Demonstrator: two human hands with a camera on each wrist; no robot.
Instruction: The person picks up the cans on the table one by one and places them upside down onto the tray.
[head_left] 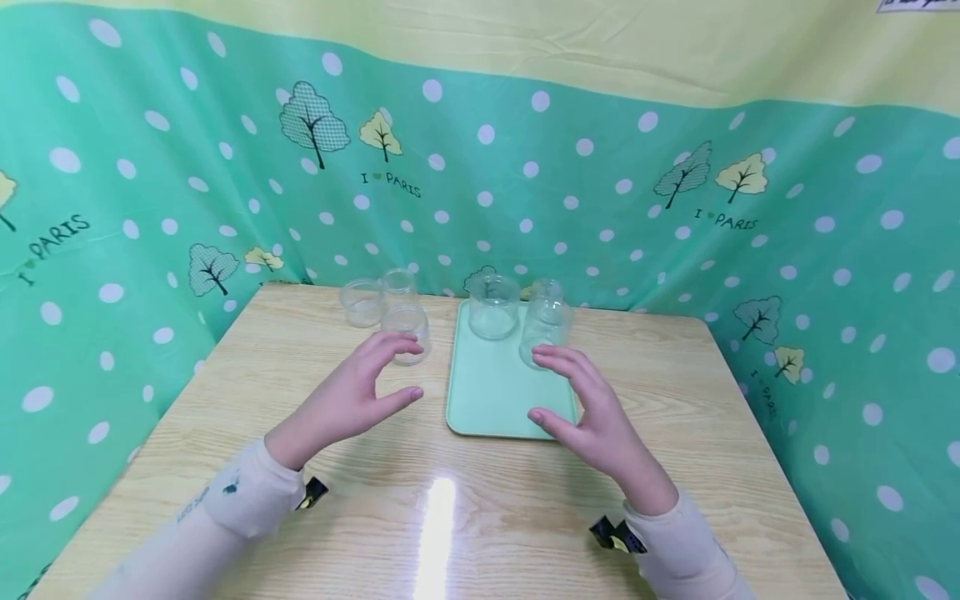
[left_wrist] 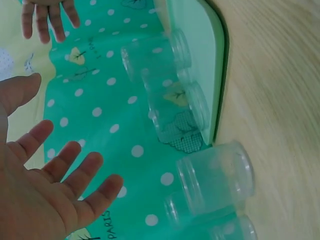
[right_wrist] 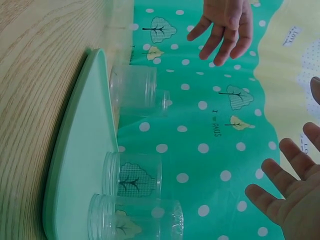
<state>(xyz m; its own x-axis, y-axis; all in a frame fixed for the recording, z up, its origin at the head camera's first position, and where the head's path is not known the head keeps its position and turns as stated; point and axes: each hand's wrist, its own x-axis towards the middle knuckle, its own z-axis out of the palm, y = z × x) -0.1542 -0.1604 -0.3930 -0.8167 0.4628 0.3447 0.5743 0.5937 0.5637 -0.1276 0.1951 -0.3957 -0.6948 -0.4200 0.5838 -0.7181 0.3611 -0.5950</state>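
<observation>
My left hand (head_left: 351,400) is held above the table with thumb and fingers spread apart, holding nothing. Nearest to it is a clear jar (head_left: 406,337), just beyond the fingertips in the head view. Behind that jar are two more clear jars, one to the left (head_left: 362,304) and one farther back (head_left: 399,286). My right hand (head_left: 596,421) hovers near the right edge of a light green tray (head_left: 498,404), also holding nothing. On the tray are a wide clear jar (head_left: 492,310) and a clear jar (head_left: 546,321) partly behind my right fingers, with another jar (head_left: 546,288) behind it.
The wooden table (head_left: 360,517) has a bright light reflection near its front. A green dotted curtain (head_left: 525,200) printed with trees hangs behind it and along both sides. Black clips (head_left: 617,535) sit at the sleeve cuffs.
</observation>
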